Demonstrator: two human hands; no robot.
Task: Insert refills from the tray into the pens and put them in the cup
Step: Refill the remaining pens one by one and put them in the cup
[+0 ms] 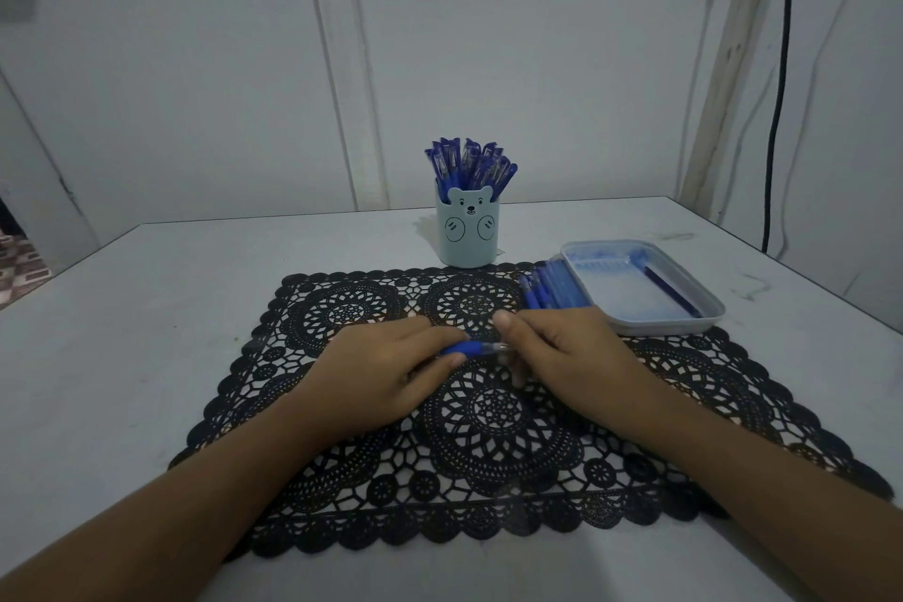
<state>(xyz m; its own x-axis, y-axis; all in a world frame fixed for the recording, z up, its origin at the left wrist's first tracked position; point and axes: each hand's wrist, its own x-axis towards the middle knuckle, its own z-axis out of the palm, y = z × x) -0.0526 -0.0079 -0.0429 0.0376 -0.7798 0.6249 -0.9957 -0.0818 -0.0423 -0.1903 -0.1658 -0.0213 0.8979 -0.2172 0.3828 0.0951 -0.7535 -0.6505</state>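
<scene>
A blue pen (476, 348) lies level between both hands above the black lace mat (488, 435). My left hand (386, 369) pinches its blue grip end; my right hand (562, 352) holds the clear barrel end. A pale blue bear cup (468, 232) stands behind the mat, holding several blue pens (469, 164). To the right sits a light blue tray (684, 323) with one dark refill (672, 291) inside. A few blue pens (547, 288) lie against the tray's left side.
The white table (146, 332) meets a white wall behind. A black cable (777, 112) hangs down at the right. The table's left edge drops off near a patterned floor (19, 269).
</scene>
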